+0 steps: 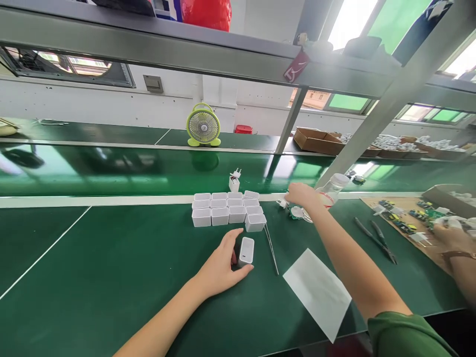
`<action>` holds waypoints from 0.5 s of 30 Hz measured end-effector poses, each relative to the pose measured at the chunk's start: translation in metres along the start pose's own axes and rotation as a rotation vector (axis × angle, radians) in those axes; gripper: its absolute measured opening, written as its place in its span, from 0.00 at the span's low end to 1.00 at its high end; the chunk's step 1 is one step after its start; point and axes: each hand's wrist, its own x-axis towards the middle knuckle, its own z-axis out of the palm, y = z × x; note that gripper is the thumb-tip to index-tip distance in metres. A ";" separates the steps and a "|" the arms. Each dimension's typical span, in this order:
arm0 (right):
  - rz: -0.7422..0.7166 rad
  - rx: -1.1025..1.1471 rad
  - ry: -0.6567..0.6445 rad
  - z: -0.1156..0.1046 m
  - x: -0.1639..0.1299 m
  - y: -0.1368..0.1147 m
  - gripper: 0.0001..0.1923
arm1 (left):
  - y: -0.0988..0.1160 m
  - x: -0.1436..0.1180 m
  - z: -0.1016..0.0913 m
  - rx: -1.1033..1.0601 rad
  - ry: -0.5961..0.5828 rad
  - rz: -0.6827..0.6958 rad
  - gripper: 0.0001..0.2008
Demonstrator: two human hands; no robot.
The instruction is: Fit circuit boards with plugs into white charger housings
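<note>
A white charger case with a small slot in its top face stands on the green bench. My left hand curves around its left side, index finger and thumb spread apart; whether the fingers touch it I cannot tell. Farther off, my right hand is closed at the fingertips on a small white plug piece. Beside that hand lies a green circuit board with white parts. Rows of open white cases stand ahead of my left hand, and behind them a case with a plug on top.
Tweezers and a white sheet lie on the bench. A clear jar stands beyond my right wrist. Pliers and a board of circuit parts are at right, where another person's hand works. A green fan stands behind.
</note>
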 end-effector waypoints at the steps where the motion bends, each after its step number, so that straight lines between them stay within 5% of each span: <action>1: 0.020 -0.027 -0.041 0.002 -0.004 0.000 0.16 | 0.000 0.000 -0.001 -0.021 -0.026 -0.018 0.39; 7: 0.042 -0.079 -0.178 0.017 -0.010 -0.005 0.16 | 0.001 0.002 -0.002 -0.046 -0.057 -0.026 0.34; 15: 0.014 0.154 -0.083 0.010 -0.019 0.011 0.13 | 0.006 0.002 -0.001 -0.046 -0.052 -0.009 0.30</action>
